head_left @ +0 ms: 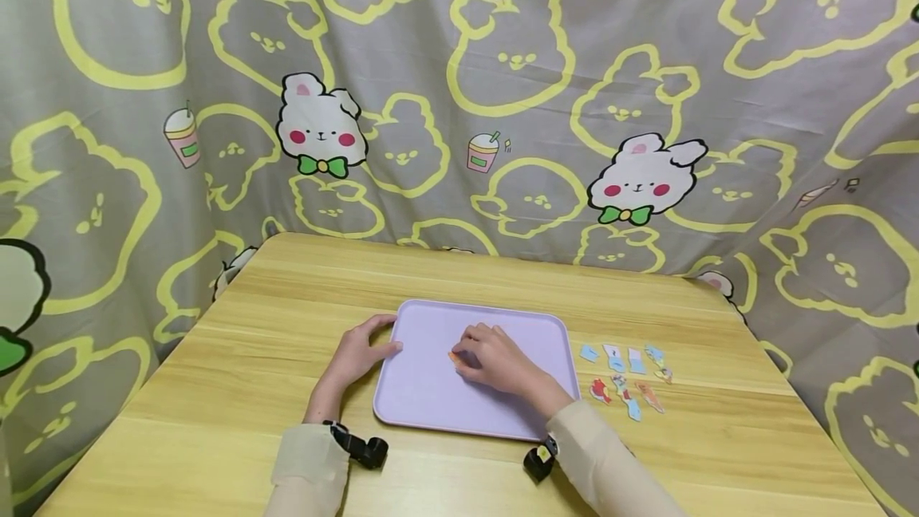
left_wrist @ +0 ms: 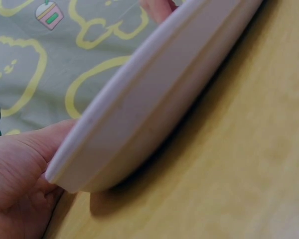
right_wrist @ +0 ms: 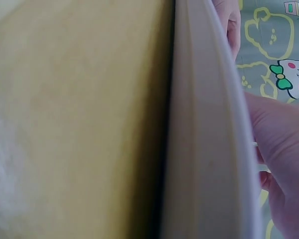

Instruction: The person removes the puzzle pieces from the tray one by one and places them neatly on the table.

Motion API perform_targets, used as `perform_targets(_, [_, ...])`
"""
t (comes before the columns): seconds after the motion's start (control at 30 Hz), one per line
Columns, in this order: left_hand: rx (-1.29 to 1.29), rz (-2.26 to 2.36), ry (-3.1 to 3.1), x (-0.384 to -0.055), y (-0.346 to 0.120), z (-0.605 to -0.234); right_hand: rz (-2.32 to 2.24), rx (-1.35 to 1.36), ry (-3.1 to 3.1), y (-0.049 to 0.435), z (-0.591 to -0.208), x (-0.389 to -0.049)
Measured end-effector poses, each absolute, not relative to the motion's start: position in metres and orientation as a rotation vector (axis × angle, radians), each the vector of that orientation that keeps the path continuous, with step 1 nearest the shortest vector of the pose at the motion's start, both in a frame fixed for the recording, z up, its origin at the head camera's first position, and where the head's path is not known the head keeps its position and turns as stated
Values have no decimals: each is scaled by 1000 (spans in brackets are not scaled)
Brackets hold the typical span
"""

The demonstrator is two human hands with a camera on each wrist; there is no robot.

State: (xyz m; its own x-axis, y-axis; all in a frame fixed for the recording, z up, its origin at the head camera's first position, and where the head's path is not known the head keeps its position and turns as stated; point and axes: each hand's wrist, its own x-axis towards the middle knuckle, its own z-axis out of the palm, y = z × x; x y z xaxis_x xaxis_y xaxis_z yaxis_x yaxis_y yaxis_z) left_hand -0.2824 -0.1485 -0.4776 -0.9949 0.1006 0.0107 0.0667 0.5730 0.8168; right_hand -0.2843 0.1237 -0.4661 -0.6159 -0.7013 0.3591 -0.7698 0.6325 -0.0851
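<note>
A lilac rectangular tray [head_left: 424,393] lies on the wooden table in front of me. My left hand [head_left: 356,352] holds its left edge, with the thumb over the rim; the left wrist view shows this hand [left_wrist: 20,174] at the tray's side wall [left_wrist: 139,99]. Over the middle of the tray my right hand [head_left: 497,359] pinches a small orange piece [head_left: 455,359], mostly hidden by the fingers. In the right wrist view the tray wall [right_wrist: 214,124] covers the fingertips of that hand [right_wrist: 284,149], so the piece is out of sight there.
Right of the tray lie several small cut-out paper-like pieces: light blue ones [head_left: 636,360] in an upper row, and a red one [head_left: 600,391] and an orange-brown one [head_left: 650,396] lower down. A patterned grey curtain [head_left: 402,206] hangs behind the table [head_left: 237,389].
</note>
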Motion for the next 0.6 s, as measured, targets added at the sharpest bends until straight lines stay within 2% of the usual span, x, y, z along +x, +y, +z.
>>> perform_targets(0.6, [163,1427,2763,-282,-148,-478,540,1164,-2661,127,-465,-280])
